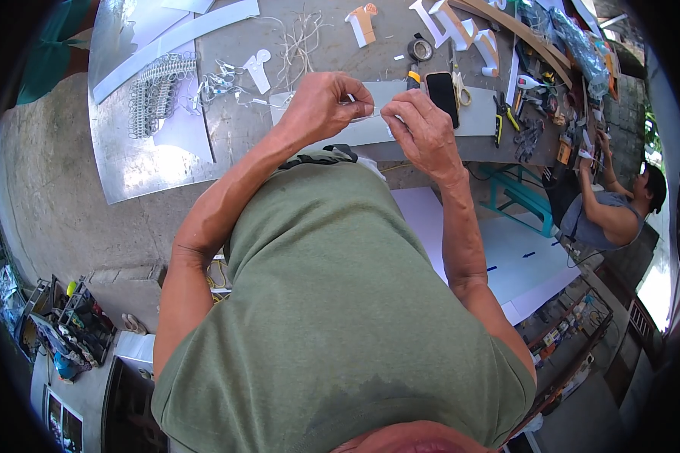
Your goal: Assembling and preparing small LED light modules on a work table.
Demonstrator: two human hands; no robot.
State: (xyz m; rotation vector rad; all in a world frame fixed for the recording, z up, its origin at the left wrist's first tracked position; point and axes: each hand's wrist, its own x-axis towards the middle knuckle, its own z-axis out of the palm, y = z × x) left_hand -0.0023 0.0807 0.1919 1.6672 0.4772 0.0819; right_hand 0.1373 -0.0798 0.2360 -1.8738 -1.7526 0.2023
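Both hands are raised over the near edge of a metal worktable, fingertips close together. My left hand (pixel 326 104) is closed in a pinch, and so is my right hand (pixel 425 130). Something thin and pale shows at the fingertips, too small to name. Beneath them lies a pale flat strip (pixel 477 119). Beside my right hand are a black phone (pixel 442 97), scissors (pixel 464 96) and a yellow-and-black handled tool (pixel 413 77). Beyond my left hand lie a tangle of thin wires (pixel 302 47) and a small white cut-out shape (pixel 257 72).
A roll of black tape (pixel 420 49) and white-and-orange letter shapes (pixel 361 24) lie farther back. Coiled wire parts (pixel 156 89) sit at left on the metal table (pixel 121 170). Pliers (pixel 499 128) lie at right. A co-worker (pixel 604 208) works at the right, near a teal stool (pixel 523 198).
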